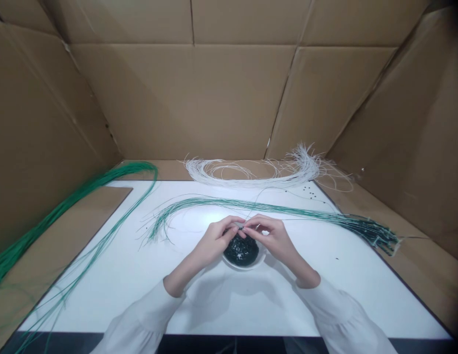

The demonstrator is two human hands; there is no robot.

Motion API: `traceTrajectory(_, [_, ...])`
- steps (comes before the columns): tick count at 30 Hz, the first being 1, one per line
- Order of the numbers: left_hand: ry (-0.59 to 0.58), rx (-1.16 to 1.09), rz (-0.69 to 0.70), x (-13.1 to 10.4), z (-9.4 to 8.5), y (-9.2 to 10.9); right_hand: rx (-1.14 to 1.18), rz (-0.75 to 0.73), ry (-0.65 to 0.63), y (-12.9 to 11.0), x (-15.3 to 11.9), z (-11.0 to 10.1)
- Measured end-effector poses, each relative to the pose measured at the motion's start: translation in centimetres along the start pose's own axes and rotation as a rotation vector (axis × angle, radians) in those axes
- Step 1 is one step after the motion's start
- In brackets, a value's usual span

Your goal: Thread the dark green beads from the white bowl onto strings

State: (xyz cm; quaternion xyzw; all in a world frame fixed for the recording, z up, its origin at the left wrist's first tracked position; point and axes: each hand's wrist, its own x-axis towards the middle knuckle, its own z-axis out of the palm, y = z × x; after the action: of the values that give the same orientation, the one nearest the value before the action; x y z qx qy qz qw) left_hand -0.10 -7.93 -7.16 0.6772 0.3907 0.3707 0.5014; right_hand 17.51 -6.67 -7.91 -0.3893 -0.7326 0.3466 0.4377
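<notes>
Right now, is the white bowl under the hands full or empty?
Full, or nearly: the white bowl holds a dark heap of small beads rising about to its rim, just beneath both hands' fingertips.

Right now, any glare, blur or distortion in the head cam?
Head view: wide-angle bowing bends the white board edges; soft glare behind the left hand and right hand; corners darken; small dark bits in the bowl are too fine to resolve.
</notes>
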Motion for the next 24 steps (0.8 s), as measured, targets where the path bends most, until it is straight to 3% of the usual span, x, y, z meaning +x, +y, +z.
traceTrajectory(10, [0.08, -0.076, -0.141, 0.5, -0.2, 0.3, 0.028, 0.046, -0.003, -0.1, 0.1, -0.2])
traceTrajectory(16, [0.087, -0.388, -0.315, 1.0, -0.8, 0.0, 0.126, 0.136, -0.081, 0.4, 0.2, -0.4])
traceTrajectory(24, [0.024, -0.514, -0.355, 1.0, -1.3, -0.1, -0.106, 0.074, -0.005, 0.1, 0.2, -0.4])
